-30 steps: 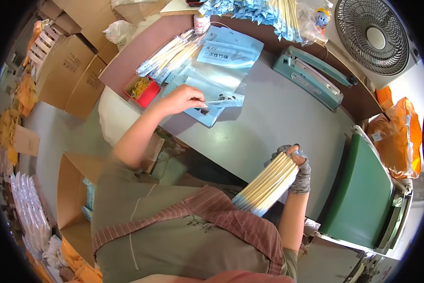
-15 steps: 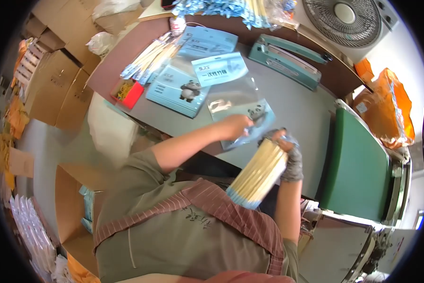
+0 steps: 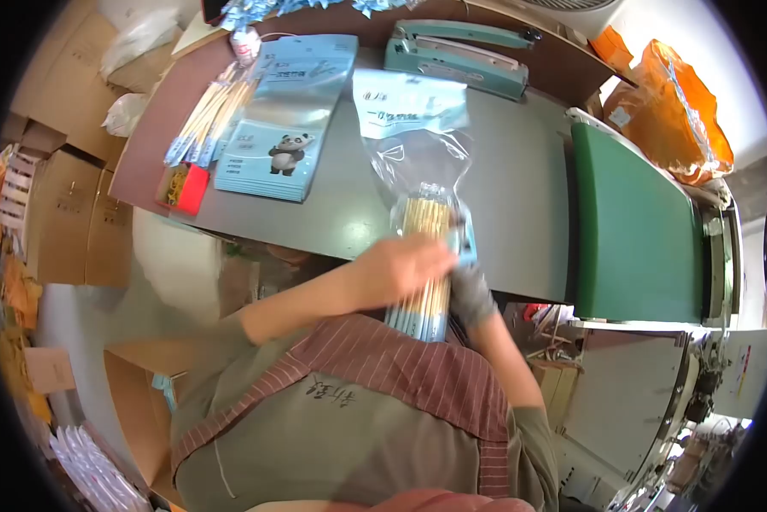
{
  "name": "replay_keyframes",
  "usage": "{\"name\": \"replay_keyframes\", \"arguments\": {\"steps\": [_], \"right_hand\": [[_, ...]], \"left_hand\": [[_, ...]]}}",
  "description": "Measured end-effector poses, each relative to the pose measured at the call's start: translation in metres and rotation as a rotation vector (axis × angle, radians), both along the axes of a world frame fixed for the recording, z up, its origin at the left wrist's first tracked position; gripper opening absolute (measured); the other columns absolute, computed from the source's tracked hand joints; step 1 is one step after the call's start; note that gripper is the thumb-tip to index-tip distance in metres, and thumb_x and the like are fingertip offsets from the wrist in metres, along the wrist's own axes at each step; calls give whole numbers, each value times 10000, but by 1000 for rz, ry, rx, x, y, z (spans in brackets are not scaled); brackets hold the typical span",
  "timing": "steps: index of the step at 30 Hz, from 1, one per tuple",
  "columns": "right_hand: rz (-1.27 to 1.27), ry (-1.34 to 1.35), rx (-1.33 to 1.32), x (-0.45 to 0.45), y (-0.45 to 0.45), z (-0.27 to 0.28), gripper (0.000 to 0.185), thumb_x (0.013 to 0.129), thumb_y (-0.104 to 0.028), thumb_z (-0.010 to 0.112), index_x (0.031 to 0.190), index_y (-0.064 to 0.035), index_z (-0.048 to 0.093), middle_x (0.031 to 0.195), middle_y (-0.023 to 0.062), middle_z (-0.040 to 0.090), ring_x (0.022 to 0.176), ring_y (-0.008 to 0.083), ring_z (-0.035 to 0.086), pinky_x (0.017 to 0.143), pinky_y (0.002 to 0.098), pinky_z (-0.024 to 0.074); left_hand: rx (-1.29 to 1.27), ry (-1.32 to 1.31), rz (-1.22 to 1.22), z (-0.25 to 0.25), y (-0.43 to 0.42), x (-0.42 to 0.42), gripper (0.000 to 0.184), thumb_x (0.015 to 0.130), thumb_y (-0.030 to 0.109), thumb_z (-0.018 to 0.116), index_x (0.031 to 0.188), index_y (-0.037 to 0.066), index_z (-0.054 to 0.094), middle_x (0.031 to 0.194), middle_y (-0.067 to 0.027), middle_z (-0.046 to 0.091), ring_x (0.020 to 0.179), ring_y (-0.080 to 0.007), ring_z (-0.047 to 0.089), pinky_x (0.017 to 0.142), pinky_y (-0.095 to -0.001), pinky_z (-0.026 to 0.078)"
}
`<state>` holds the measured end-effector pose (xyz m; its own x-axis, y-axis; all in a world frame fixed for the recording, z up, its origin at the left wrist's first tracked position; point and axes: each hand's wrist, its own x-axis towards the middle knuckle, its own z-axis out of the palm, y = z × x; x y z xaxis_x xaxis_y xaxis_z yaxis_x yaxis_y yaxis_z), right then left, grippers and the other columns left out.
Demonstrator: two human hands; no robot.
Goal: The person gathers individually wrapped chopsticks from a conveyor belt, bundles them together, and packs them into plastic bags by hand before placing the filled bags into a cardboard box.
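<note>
A bundle of wooden chopsticks [image 3: 422,299] with blue lower ends stands upright before my chest, its upper part inside a clear bag with a blue printed header [image 3: 413,101]. My left hand [image 3: 407,269] is wrapped across the front of the bundle, slightly blurred. My right hand [image 3: 469,292], in a grey fingerless glove, is at the bundle's right side; its fingers are mostly hidden behind the bag and sticks. Left of them lies a stack of blue panda-printed bags [image 3: 264,162].
Loose wrapped chopsticks [image 3: 217,111] lie at the back left, beside a red box of rubber bands [image 3: 193,189]. A teal sealer [image 3: 460,64] stands at the back. On the right are a green padded surface [image 3: 635,230] and an orange bag [image 3: 669,115].
The panda bag was lifted from the stack by my left hand and moved right. The chopsticks are now partly inside it, and my left hand has closed round them. The view has shifted.
</note>
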<state>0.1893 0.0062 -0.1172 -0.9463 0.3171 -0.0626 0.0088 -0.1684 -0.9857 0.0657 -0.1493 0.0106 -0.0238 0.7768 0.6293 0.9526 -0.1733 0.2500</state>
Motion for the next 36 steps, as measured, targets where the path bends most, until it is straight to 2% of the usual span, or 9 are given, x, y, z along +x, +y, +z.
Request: {"name": "replay_keyframes", "arguments": {"steps": [4,7,9,13,18,21,31,33,36], "right_hand": [[70,-103,36,77,-34,58,514,934,-97,569,1400,-55,359,1170,96,596,1066,219,586,917,317,469],[-179,-160,172,101,-41,55,507,881,-43,626,1347,-68,428,1082,101,630,958,222,632,824,335,506],[-400,-133,251,87,-44,62,494,852,-9,647,1313,-73,479,1027,107,648,898,223,650,770,349,525],[-285,-117,1037,11,-8,94,547,748,101,601,1251,-112,582,907,138,647,806,251,648,716,346,522],[-324,153,1143,-38,40,203,404,776,37,649,1154,-106,653,1034,117,690,767,222,652,710,321,519],[-492,244,690,-27,24,307,281,913,-259,615,1107,-71,693,818,12,683,544,30,515,484,183,398],[-341,95,369,-106,121,338,183,870,-190,607,906,-22,670,632,31,611,457,82,534,407,221,435],[-484,123,335,-98,111,341,118,882,-136,597,899,-30,645,661,36,606,473,89,540,413,198,443],[-384,484,985,-58,99,319,147,892,-146,585,952,-50,679,735,51,637,601,122,597,566,256,502]], "left_hand": [[-198,-140,-255,-4,-49,-2,433,799,104,682,1222,51,605,1046,-88,613,831,-237,624,657,-311,536],[-131,-213,248,-19,-76,-2,548,799,188,698,1304,78,515,1118,-113,589,890,-274,620,774,-360,529],[-605,-837,462,-25,-87,10,638,786,224,706,1358,86,459,1226,-143,578,979,-301,624,837,-383,508],[-360,-690,384,-48,-63,2,512,838,144,625,1323,44,498,1063,-230,640,877,-355,652,762,-406,513],[-15,-1331,315,68,-18,-55,346,926,61,571,1267,7,547,932,-13,644,689,-61,586,597,-205,489],[148,-1055,88,172,-14,-68,345,907,120,581,1230,-2,577,823,-18,637,616,-62,553,566,-198,452],[-25,-804,244,220,52,-164,199,880,54,522,972,-23,681,723,-92,656,647,-142,656,552,-225,501],[-43,-685,305,227,46,-164,358,883,52,507,1221,-17,603,909,-162,680,745,-171,689,655,-240,555],[232,-587,306,215,28,-122,161,899,157,615,924,6,666,765,14,601,676,-70,515,624,-240,417]]}}
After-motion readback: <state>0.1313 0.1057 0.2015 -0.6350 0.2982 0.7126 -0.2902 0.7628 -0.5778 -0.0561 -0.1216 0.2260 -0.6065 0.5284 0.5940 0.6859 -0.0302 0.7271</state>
